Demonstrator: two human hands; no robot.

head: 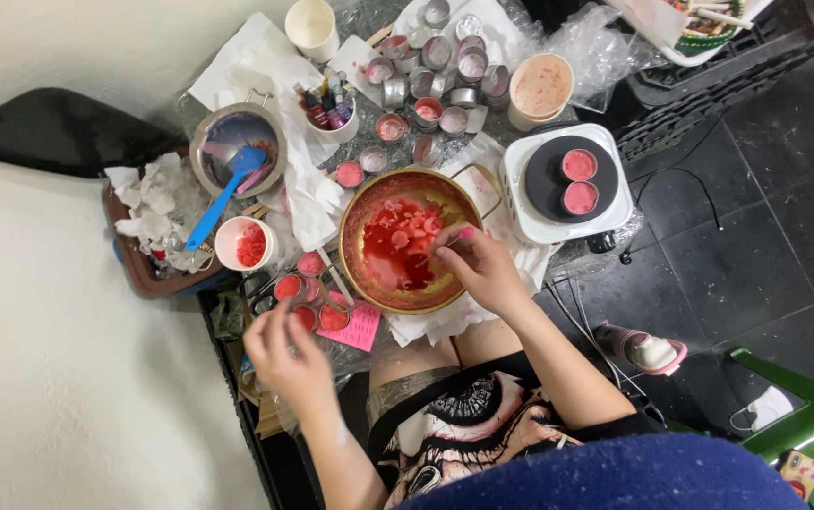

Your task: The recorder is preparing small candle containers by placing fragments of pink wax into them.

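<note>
Head view is showing the right hand pinching a thin tool over the pot, which is holding red wax. Left hand is pinching near small red-filled tins. Two more red tins are sitting on the hotplate.

Even, bright indoor light; soft shadows, slight motion blur, mild wide-angle edge distortion.

Home craft corner: small tins, hotplate, tiled floor.
</note>
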